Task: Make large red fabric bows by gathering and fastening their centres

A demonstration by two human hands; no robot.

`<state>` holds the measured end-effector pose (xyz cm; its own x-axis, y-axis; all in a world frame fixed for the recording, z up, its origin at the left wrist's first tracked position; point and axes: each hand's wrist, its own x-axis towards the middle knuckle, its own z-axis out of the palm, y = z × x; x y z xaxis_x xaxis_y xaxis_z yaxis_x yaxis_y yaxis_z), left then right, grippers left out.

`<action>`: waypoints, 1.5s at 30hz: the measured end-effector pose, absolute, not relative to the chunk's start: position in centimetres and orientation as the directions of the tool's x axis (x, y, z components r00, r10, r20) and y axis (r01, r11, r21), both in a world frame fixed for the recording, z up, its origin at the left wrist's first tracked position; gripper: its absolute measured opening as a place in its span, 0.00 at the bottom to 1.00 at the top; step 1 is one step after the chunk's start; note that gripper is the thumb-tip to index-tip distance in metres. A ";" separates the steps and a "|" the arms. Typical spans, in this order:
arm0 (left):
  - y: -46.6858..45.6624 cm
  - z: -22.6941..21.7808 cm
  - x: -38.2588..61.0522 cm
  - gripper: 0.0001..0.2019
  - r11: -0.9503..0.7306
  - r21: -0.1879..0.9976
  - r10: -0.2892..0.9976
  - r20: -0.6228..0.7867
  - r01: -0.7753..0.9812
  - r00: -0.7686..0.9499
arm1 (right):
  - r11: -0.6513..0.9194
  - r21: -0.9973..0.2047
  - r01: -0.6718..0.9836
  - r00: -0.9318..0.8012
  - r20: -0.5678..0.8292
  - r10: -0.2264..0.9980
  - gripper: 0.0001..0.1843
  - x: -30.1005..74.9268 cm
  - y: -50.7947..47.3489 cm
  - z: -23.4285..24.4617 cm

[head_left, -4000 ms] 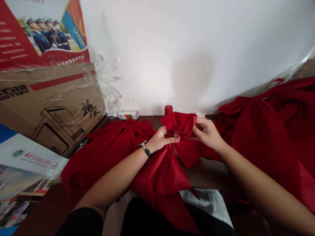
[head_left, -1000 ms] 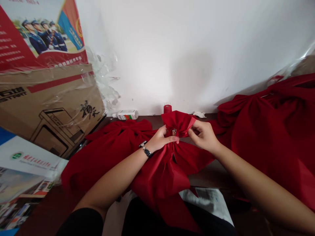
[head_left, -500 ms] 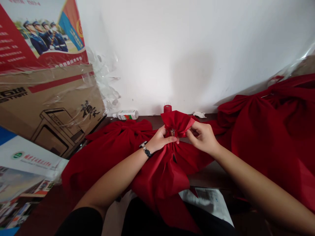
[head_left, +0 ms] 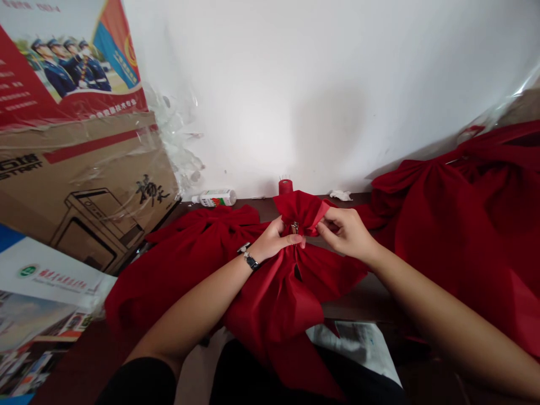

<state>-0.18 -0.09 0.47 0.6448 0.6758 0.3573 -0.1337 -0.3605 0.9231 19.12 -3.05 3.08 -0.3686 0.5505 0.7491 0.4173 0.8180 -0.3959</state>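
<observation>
Pinching the gathered middle of a red cloth bow (head_left: 300, 216), my left grip (head_left: 274, 239) is closed around the folds just below a small metal clip (head_left: 294, 227), while my right grip (head_left: 343, 233) is nearly shut on the edge of the bow's upper loop. The bow lies on the dark worktop (head_left: 358, 301), its tails hanging over the front edge toward me. More red bows (head_left: 198, 247) sit on both sides, a red thread spool (head_left: 286, 187) stands against the white wall (head_left: 295, 95), and a watch (head_left: 251, 261) circles my left wrist.
</observation>
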 end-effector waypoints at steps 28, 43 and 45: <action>0.0 -0.1 0.6 0.13 -0.528 0.849 0.818 0.497 0.035 0.289 | 0.500 -0.863 -0.074 -0.309 0.497 0.811 0.07 18.0 -0.6 1.2; 0.0 -1.4 1.0 0.22 -0.590 0.786 0.784 0.502 0.185 0.365 | 0.751 0.237 0.617 -0.565 0.797 0.212 0.06 18.5 -2.0 1.9; 0.0 -1.5 0.9 0.20 -0.591 0.789 0.773 0.492 0.171 0.400 | 0.747 0.280 0.603 -0.579 0.797 0.169 0.06 18.4 -2.2 1.9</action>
